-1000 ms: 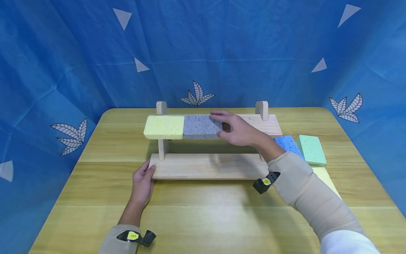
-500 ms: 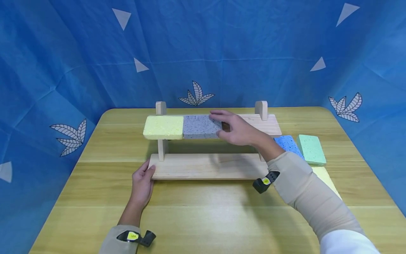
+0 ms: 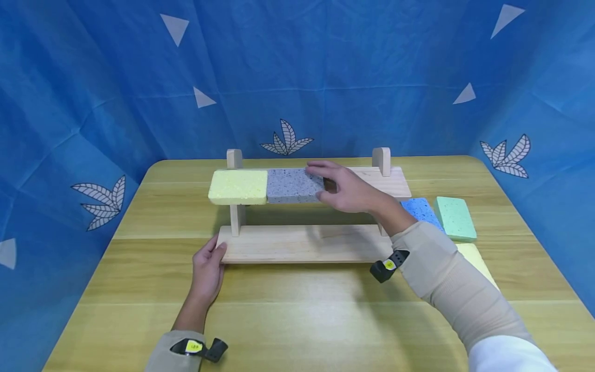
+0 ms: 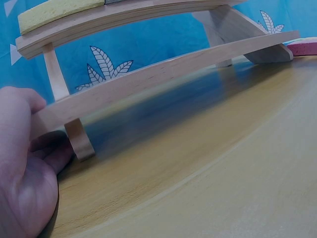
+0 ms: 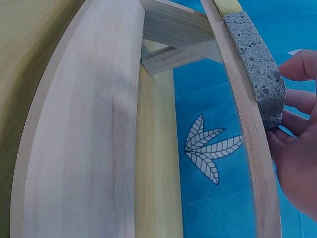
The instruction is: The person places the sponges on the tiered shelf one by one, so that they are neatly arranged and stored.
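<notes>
A two-tier wooden shelf [image 3: 297,244] stands on the table. Its upper board bears a pale yellow sponge [image 3: 238,187] at the left end, with a grey speckled sponge [image 3: 289,186] right beside it. My right hand [image 3: 350,191] holds the right end of the grey sponge, thumb at the front and fingers reaching over toward the back. In the right wrist view the fingers curve about that sponge's end [image 5: 270,106]. My left hand [image 3: 207,273] grips the lower board's left end; the left wrist view shows its thumb above and fingers beneath the board [image 4: 168,72].
Right of the shelf lie a blue sponge [image 3: 420,211], a green sponge [image 3: 455,218] and a pale yellow one [image 3: 475,261], partly hidden by my right arm. A reddish-sided block [image 4: 303,48] shows in the left wrist view. A blue patterned cloth [image 3: 297,62] hangs behind the table.
</notes>
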`<state>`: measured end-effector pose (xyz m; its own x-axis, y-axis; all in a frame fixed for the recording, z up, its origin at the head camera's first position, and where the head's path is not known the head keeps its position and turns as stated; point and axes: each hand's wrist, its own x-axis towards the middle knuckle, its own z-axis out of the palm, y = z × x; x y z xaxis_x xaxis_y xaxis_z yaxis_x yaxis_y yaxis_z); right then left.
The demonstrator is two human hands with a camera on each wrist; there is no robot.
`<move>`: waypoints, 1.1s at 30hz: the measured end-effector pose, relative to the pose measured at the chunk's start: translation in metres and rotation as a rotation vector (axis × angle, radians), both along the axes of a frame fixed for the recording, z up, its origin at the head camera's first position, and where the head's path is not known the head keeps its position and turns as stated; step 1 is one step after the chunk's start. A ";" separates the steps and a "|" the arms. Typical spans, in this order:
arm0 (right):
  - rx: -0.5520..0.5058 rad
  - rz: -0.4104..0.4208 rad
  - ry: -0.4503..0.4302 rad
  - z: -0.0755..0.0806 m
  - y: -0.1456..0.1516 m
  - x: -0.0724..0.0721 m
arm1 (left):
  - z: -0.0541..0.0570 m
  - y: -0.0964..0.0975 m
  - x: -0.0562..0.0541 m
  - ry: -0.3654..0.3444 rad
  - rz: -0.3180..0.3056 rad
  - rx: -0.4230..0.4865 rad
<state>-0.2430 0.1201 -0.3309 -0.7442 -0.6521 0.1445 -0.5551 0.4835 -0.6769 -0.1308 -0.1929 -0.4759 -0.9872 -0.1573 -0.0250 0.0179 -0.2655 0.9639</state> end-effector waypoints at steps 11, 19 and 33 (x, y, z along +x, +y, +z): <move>-0.017 -0.009 0.019 0.003 0.007 0.002 | -0.001 -0.001 0.000 -0.012 0.005 0.013; -0.046 -0.077 0.025 0.002 0.016 0.003 | -0.003 -0.001 -0.001 0.007 0.008 0.016; -0.041 -0.173 0.016 0.000 0.033 0.011 | -0.002 0.000 -0.001 -0.005 0.010 0.019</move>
